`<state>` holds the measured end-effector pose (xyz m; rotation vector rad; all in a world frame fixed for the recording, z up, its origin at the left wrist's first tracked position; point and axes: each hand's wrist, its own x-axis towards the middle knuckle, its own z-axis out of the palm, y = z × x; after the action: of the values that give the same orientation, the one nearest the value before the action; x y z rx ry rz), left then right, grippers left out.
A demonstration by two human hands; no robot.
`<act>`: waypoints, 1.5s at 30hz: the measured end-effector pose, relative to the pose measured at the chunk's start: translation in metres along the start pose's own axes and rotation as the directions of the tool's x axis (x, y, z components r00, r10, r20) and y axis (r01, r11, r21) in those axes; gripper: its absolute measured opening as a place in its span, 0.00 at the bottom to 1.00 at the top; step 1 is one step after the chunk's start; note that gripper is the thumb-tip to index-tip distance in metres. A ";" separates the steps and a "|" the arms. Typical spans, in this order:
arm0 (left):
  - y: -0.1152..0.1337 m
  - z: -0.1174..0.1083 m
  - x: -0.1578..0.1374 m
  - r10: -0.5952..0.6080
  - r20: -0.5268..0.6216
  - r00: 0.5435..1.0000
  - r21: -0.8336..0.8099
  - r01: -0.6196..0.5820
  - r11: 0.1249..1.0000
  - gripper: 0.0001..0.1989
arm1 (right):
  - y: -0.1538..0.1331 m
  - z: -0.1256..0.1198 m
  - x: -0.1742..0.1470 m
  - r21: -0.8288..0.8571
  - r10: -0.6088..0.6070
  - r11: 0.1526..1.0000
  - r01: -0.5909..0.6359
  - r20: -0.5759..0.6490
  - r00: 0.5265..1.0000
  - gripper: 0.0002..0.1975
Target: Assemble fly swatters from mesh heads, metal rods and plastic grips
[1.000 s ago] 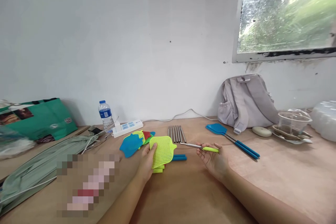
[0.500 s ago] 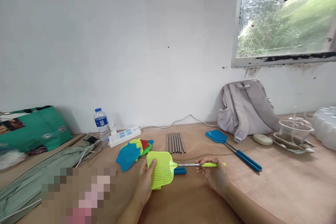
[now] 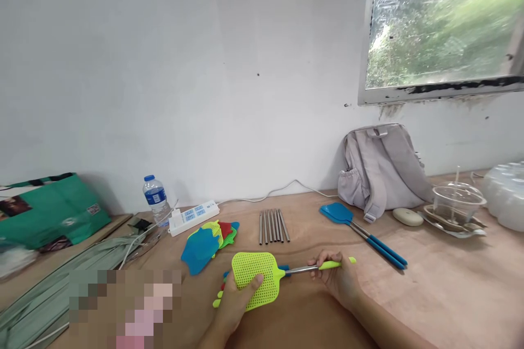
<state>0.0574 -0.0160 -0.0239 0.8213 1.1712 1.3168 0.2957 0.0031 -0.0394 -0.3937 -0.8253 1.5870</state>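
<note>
A yellow-green fly swatter (image 3: 257, 272) lies across between my hands, joined by a metal rod to its yellow-green handle. My left hand (image 3: 235, 305) grips the perforated head, thumb on top. My right hand (image 3: 338, 281) is closed around the handle. Coloured handle ends (image 3: 218, 299), yellow-green, red and blue, show beside and behind the head, mostly hidden. Several loose metal rods (image 3: 273, 226) lie in a row farther back. To their left is a pile of swatter heads (image 3: 200, 251) in blue, yellow, red and green. Blue fly swatters (image 3: 368, 234) lie to the right.
Along the wall stand a water bottle (image 3: 155, 196), a white power strip (image 3: 194, 217) with its cable, and a grey backpack (image 3: 385, 174). A plastic cup (image 3: 458, 202) and an oval beige object (image 3: 408, 217) sit at right. A green bag (image 3: 53, 207) lies far left.
The yellow-green swatter has moved slightly right and toward me, its head end now lower than its handle. Handle ends beside my left hand have come into view.
</note>
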 end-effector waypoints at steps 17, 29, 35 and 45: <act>0.037 0.000 -0.013 0.053 0.060 0.997 0.024 -0.055 0.998 0.23 | 0.011 0.023 -0.004 0.064 0.040 0.997 -0.038 -0.019 0.999 0.10; 0.047 -0.019 0.004 0.229 0.370 0.901 -0.462 -0.035 0.886 0.31 | -0.006 0.022 -0.009 -0.564 0.099 0.826 -0.011 0.126 0.987 0.11; 0.040 0.014 -0.011 0.143 0.338 0.930 -0.523 0.059 0.850 0.14 | 0.017 0.056 -0.028 -0.677 0.075 0.727 0.116 0.247 0.966 0.09; 0.031 0.042 -0.032 0.285 0.240 0.928 -0.746 -0.011 0.666 0.16 | 0.038 0.065 -0.038 -0.790 -0.202 0.495 0.362 0.300 0.932 0.08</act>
<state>0.0929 -0.0366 0.0221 0.5023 0.2178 1.5418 0.2330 -0.0518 -0.0290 -0.7653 -1.7051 0.8034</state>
